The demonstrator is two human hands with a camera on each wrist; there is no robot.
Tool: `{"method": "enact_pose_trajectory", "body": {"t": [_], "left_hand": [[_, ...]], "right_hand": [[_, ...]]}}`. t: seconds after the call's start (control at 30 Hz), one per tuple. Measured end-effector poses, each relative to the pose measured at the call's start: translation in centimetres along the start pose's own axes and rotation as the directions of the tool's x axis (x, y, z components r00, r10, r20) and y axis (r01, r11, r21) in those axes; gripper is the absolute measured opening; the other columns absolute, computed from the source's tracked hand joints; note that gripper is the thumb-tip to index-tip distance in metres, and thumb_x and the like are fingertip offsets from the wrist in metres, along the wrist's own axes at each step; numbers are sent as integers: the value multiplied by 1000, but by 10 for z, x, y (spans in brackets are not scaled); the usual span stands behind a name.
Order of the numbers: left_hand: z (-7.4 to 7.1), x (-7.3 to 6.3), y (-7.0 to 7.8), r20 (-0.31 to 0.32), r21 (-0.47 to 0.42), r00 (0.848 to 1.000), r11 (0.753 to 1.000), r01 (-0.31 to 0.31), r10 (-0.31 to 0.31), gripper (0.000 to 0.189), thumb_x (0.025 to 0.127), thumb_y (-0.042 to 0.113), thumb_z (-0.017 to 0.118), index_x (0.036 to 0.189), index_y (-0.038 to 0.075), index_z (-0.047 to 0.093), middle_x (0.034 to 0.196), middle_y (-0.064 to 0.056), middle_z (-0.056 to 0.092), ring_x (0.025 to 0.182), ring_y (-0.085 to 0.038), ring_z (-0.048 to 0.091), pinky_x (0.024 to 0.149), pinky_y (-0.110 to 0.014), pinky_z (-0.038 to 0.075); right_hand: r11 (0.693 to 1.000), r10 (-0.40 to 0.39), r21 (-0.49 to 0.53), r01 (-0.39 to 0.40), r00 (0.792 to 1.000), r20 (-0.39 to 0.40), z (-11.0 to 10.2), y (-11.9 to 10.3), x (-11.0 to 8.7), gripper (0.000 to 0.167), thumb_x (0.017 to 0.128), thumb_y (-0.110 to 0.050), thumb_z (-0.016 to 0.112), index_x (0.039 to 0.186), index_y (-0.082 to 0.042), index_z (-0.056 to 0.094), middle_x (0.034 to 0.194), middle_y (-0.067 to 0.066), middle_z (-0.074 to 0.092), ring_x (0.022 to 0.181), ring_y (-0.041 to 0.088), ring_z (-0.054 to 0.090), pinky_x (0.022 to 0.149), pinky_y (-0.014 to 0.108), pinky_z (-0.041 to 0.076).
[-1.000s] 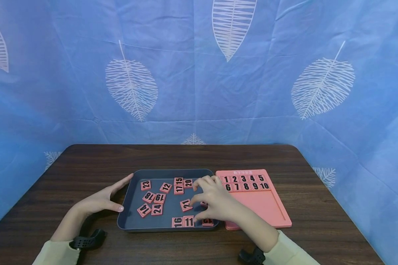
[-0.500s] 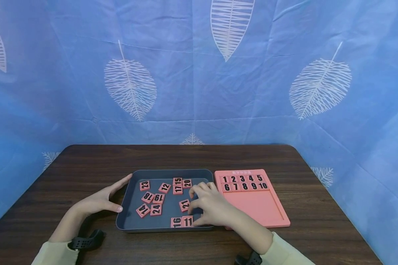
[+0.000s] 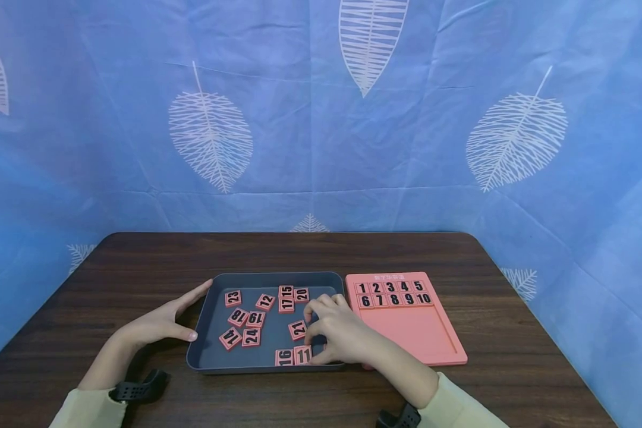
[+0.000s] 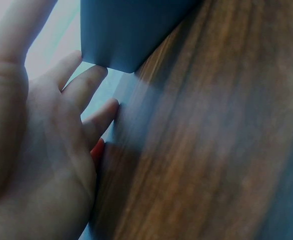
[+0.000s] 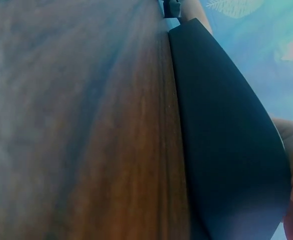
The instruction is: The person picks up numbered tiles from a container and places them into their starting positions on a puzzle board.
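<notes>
A dark grey tray (image 3: 208, 359) holds loose pink number tiles, among them the 21 tile (image 3: 297, 330) and the 16 tile (image 3: 284, 357). At the tray's front right, my right hand (image 3: 339, 333) pinches the right side of the 11 tile (image 3: 302, 355) between thumb and forefinger; the tile sits slightly askew. My left hand (image 3: 157, 321) is spread against the tray's left side, fingertips and thumb at the rim. In the left wrist view, its fingers (image 4: 89, 82) are extended near the tray wall (image 4: 126, 35). The right wrist view mostly shows the tray's outer wall (image 5: 226, 130).
A pink number board (image 3: 414, 339) lies right of the tray, its top two rows filled with tiles 1 to 10. Both stand on a dark wooden table (image 3: 155, 255). A blue leaf-print cloth (image 3: 310, 148) hangs behind.
My right hand has moved slightly down and left onto the 11 tile, which has shifted and turned a little. The left hand stays at the tray's rim.
</notes>
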State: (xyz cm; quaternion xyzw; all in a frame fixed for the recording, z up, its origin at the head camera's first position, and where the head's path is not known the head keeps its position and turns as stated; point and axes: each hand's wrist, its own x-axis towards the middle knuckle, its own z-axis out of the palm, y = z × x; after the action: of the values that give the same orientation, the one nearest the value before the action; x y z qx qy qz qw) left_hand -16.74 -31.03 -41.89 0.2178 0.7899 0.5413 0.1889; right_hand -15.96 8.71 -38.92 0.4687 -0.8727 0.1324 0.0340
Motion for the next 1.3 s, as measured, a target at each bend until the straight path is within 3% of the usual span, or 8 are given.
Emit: {"method": "enact_pose_trajectory", "body": {"t": [0.43, 0.67, 0.87, 1.3], "left_hand": [[-1, 2, -1, 13, -8, 1000, 1000, -10, 10, 98, 84, 17, 72, 156, 18, 7, 157, -21, 2, 140, -48, -1, 97, -76, 7], [-3, 1, -2, 18, -10, 1000, 1000, -15, 15, 98, 84, 16, 72, 156, 19, 7, 157, -21, 2, 140, -48, -2, 96, -76, 7], [-4, 0, -3, 19, 0, 1000, 1000, -9, 9, 97, 84, 16, 71, 156, 20, 7, 158, -21, 1, 139, -49, -2, 96, -76, 8], [-5, 1, -3, 32, -21, 999, 1000, -10, 11, 96, 85, 17, 71, 156, 21, 6, 157, -22, 0, 139, -49, -3, 96, -76, 9]], "right_hand": [[1000, 10, 28, -6, 993, -122, -29, 16, -13, 19, 73, -41, 82, 82, -25, 76, 102, -3, 47, 96, 17, 37, 79, 40, 26], [995, 93, 34, -89, 982, -166, -45, 29, -31, 21, 70, -38, 85, 84, -25, 77, 104, -3, 49, 100, 19, 40, 84, 46, 28], [995, 97, 3, -99, 965, -243, -51, 47, -50, 20, 67, -30, 87, 83, -24, 76, 108, -2, 52, 104, 22, 43, 87, 49, 29], [994, 103, -9, -107, 974, -203, -48, 81, -76, 19, 66, -22, 84, 84, -23, 76, 105, 4, 55, 98, 23, 45, 81, 46, 29]]}}
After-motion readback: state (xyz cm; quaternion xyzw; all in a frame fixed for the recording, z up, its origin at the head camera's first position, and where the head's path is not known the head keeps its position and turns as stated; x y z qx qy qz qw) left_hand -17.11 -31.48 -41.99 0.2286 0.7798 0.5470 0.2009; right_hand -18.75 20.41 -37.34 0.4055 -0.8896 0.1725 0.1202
